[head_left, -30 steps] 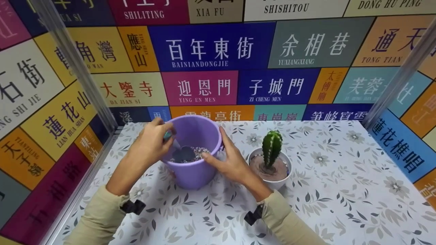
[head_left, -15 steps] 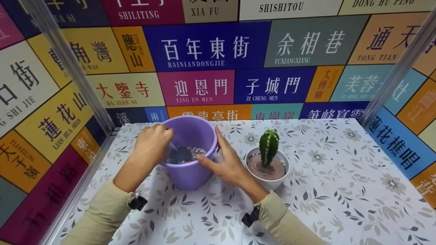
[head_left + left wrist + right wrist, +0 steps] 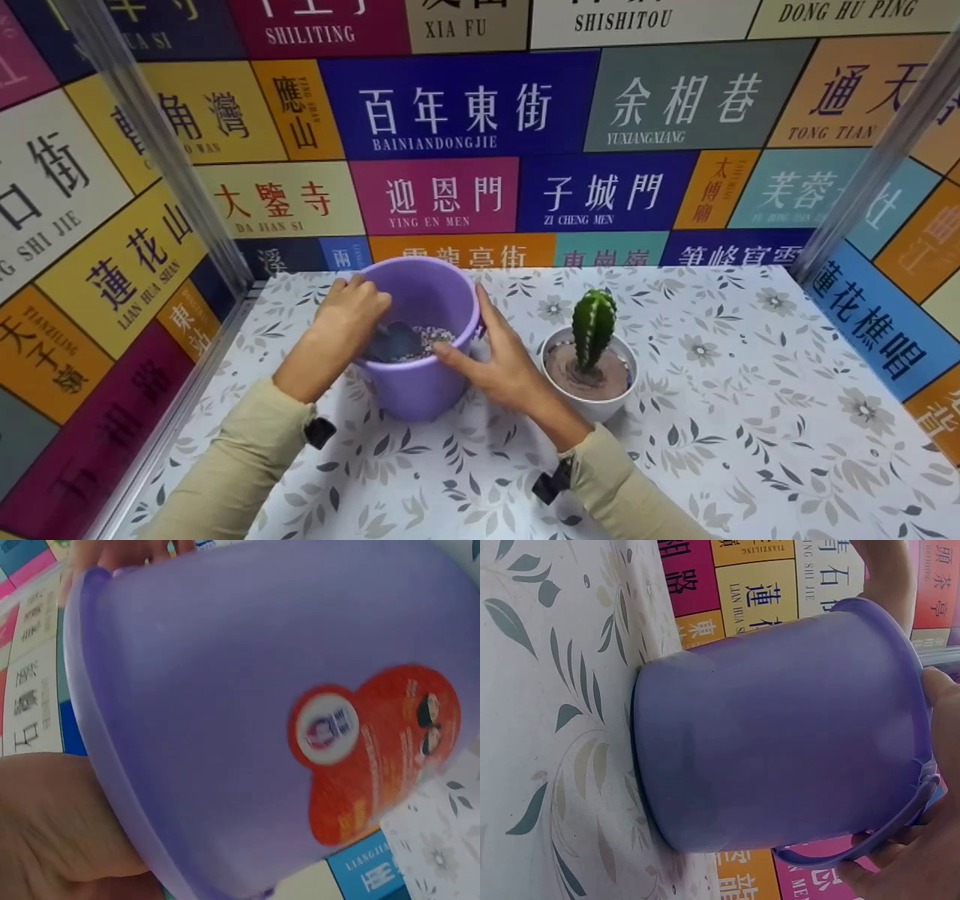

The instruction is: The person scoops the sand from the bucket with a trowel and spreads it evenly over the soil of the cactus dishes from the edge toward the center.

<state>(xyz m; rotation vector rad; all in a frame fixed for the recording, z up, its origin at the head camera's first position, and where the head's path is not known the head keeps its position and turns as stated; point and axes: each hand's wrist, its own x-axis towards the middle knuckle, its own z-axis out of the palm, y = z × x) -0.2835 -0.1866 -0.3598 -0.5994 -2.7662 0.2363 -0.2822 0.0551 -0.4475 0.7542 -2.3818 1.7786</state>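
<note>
Floral table (image 3: pixel 712 420), L hand (image 3: pixel 349 319) grips scoop (image 3: pixel 395 341), R hand (image 3: pixel 499 364) steadies bucket (image 3: pixel 420 382)

I read head view high, facing forward and down over the table (image 3: pixel 675 420), left wrist view tight against the purple bucket (image 3: pixel 247 712) wall, right wrist view near its other side, all three sharing that bucket.
</note>
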